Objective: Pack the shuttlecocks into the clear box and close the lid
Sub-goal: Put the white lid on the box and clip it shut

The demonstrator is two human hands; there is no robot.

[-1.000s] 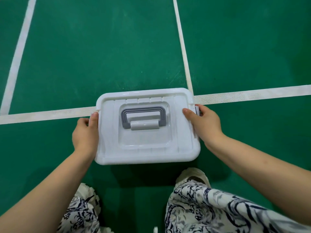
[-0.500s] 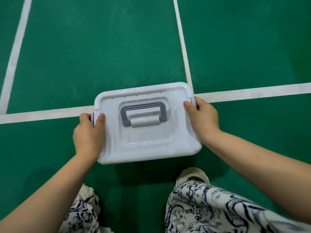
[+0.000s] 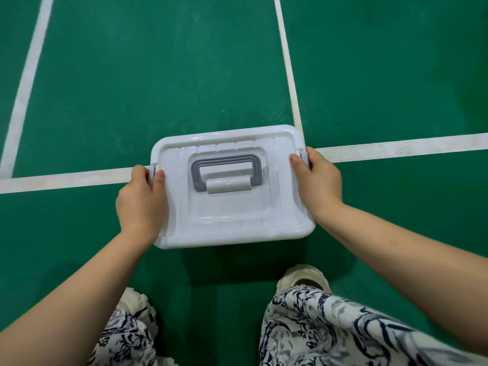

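The box stands on the green floor with its white lid on top, a grey folding handle lying flat in the lid's recess. My left hand grips the left side clip, thumb on the lid and fingers curled round the edge. My right hand grips the right side clip the same way. The lid hides the box's inside, and no shuttlecocks are visible.
White court lines cross the green floor behind and beside the box. My patterned trouser legs and light shoes are just below the box.
Both hands have slid up the box's sides and closed round the side clips. The box sits slightly higher in view.
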